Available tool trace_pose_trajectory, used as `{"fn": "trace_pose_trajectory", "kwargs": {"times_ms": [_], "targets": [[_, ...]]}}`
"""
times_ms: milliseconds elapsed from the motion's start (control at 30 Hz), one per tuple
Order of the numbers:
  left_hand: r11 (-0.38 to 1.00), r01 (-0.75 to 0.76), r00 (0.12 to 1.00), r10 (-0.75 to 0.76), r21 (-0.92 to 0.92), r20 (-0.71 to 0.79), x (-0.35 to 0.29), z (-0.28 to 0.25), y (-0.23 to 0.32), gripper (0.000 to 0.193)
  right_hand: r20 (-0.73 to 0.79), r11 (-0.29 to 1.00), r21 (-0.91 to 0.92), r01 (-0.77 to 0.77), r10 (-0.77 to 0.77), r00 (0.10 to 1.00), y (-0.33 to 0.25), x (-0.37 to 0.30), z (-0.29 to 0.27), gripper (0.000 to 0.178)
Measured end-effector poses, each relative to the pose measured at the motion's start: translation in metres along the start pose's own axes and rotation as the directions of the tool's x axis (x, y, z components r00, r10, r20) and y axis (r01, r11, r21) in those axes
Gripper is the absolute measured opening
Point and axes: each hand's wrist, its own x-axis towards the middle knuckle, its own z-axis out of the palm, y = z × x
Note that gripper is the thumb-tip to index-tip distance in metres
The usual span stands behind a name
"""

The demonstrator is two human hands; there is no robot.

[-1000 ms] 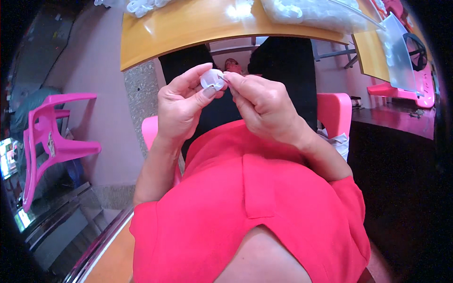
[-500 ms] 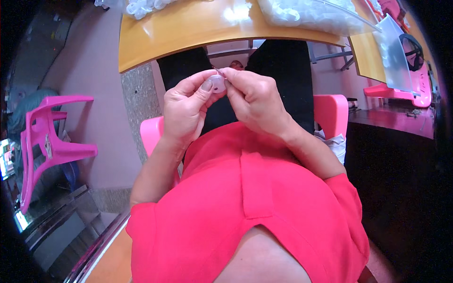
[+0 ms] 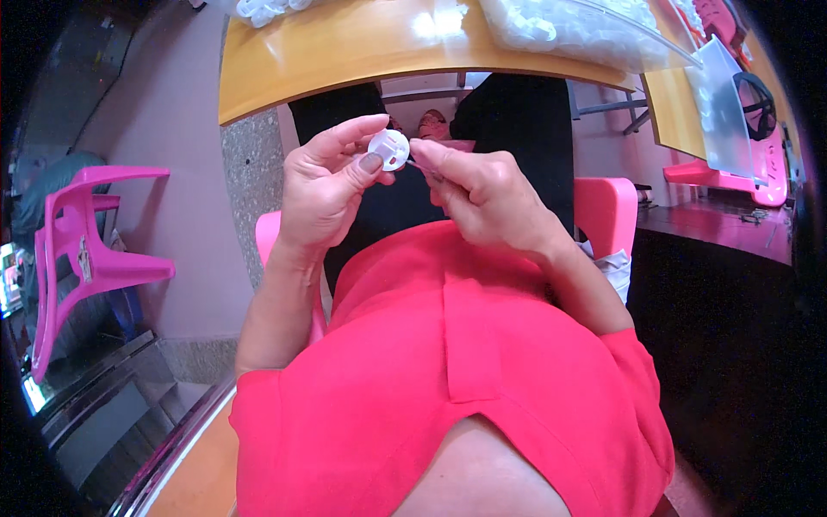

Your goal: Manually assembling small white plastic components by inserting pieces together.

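Observation:
Between the thumb and fingers of my left hand [image 3: 332, 185] is a small round white plastic disc [image 3: 389, 150] with slots in it, its slotted face turned up. My right hand [image 3: 487, 189] is closed just right of the disc, thumb and forefinger pinching a thin, narrow tool [image 3: 414, 163] whose tip reaches the disc's right edge. Most of the tool is hidden by the fingers, so its exact kind does not show. Both hands are held up over my lap, just short of the table's near edge.
The yellow wooden table [image 3: 345, 65] lies ahead. On it stands a clear plastic bin [image 3: 687, 59] of white parts, with loose white pieces [image 3: 263, 10] at the far left. Another translucent bin [image 3: 719, 103] is at the right. A pink plastic chair [image 3: 95, 250] stands at the left.
My hands have drawn slightly apart. The disc has tipped round to show its slotted face, and the right hand with the tool has shifted right and down.

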Motion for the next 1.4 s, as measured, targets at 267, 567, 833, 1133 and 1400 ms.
{"fn": "trace_pose_trajectory", "kwargs": {"times_ms": [267,567,833,1133,1400], "targets": [[1.000,-0.003,0.999,0.002,0.015,0.038,-0.002,0.001,0.000,0.031,-0.025,0.999,-0.014,0.052,-0.053,0.998,-0.004,-0.001,0.002,0.025],[0.988,-0.091,0.991,0.077,0.128,0.108,-0.001,-0.001,-0.002,0.032,-0.027,0.999,0.046,0.027,-0.026,0.999,-0.004,-0.001,0.004,0.022],[0.998,-0.048,0.996,0.046,0.032,0.080,-0.003,0.004,-0.001,0.026,-0.030,0.986,0.159,-0.042,0.047,0.998,-0.008,-0.001,0.001,0.021],[1.000,0.001,1.000,-0.001,-0.022,0.020,-0.002,0.005,-0.002,0.032,-0.008,0.962,0.192,-0.196,0.201,0.980,-0.010,-0.003,0.004,0.021],[0.999,0.023,0.999,-0.022,0.035,-0.029,-0.001,0.007,-0.002,0.035,-0.075,0.975,-0.221,-0.027,0.011,0.997,-0.008,-0.007,0.007,0.034]]}}
